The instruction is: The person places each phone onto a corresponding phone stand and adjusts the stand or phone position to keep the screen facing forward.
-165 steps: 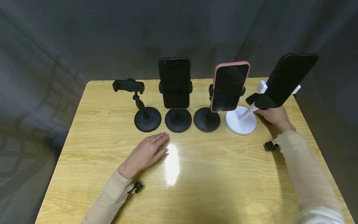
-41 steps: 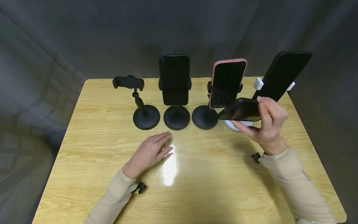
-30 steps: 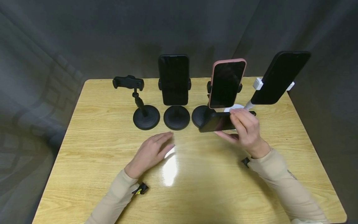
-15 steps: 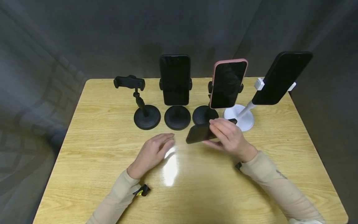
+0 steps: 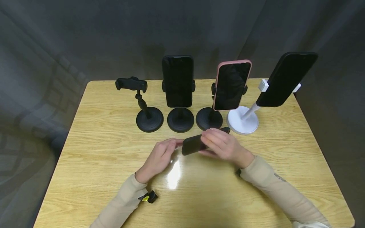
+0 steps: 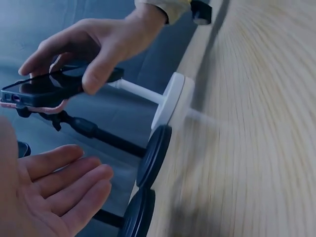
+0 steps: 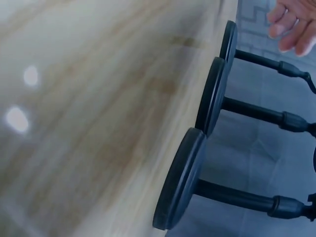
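Observation:
My right hand (image 5: 223, 144) pinches a dark phone (image 5: 191, 145) by its edges, in front of the stands and above the table; in the left wrist view the thumb is on one side of this phone (image 6: 52, 89) and the fingers on the other. My left hand (image 5: 159, 156) is turned with its palm inward near the phone's left end. Seen from the left wrist, that left hand (image 6: 64, 192) has straight fingers and holds nothing, a gap below the phone. The right wrist view shows its fingertips (image 7: 291, 29) at the upper right, while the right hand is out of frame.
An unloaded black phone stand (image 5: 149, 119) is leftmost in the row. Beside it stand a black phone (image 5: 178, 81) and a pink-cased phone (image 5: 232, 85) on black-based holders. A white stand (image 5: 242, 122) bears another dark phone (image 5: 286, 79). Curtains hang behind the wooden table (image 5: 94, 126).
From behind the white stand, my right hand has come up with a phone and carried it left and toward me. My left hand has turned its palm inward and shifted slightly right.

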Demonstrator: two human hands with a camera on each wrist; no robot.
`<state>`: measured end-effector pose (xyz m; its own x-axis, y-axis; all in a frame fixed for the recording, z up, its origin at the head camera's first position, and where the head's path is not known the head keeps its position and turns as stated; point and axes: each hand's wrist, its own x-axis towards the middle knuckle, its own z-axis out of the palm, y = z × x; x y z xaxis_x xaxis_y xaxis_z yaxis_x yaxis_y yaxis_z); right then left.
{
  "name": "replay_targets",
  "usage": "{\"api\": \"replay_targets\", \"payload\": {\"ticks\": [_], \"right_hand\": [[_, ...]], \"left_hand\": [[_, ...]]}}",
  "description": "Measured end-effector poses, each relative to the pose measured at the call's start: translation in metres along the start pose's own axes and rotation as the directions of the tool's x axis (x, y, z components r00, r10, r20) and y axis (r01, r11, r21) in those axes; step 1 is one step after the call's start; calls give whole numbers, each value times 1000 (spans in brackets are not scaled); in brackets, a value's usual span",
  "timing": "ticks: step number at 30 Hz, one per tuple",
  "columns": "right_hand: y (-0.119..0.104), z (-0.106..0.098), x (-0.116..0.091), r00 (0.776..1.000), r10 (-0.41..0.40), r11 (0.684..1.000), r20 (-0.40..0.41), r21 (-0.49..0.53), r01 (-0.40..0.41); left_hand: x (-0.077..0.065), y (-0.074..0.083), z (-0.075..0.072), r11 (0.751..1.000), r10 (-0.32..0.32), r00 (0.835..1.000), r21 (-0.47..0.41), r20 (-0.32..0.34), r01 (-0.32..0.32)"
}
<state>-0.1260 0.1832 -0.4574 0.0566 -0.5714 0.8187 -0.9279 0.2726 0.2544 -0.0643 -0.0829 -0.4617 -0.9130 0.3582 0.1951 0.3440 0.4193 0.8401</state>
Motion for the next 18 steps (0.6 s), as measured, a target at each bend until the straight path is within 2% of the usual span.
{"api": "replay_targets", "payload": {"ticks": [6, 9, 13, 18], "right_hand": [[-5, 2, -1, 995, -39, 999, 95, 34, 36], [-8, 3, 0, 988, -61, 996, 143, 68, 52], [-11, 5, -1, 983, -94, 994, 159, 76, 83], [-13, 7, -3, 977, -133, 991, 166, 55, 126]], "left_hand": [[1, 2, 2, 991, -27, 999, -127, 46, 33], [1, 4, 2, 979, -34, 995, -198, 95, 52], [1, 6, 0, 965, -46, 986, -248, 162, 86], [1, 7, 0, 934, -32, 972, -340, 231, 112]]}}
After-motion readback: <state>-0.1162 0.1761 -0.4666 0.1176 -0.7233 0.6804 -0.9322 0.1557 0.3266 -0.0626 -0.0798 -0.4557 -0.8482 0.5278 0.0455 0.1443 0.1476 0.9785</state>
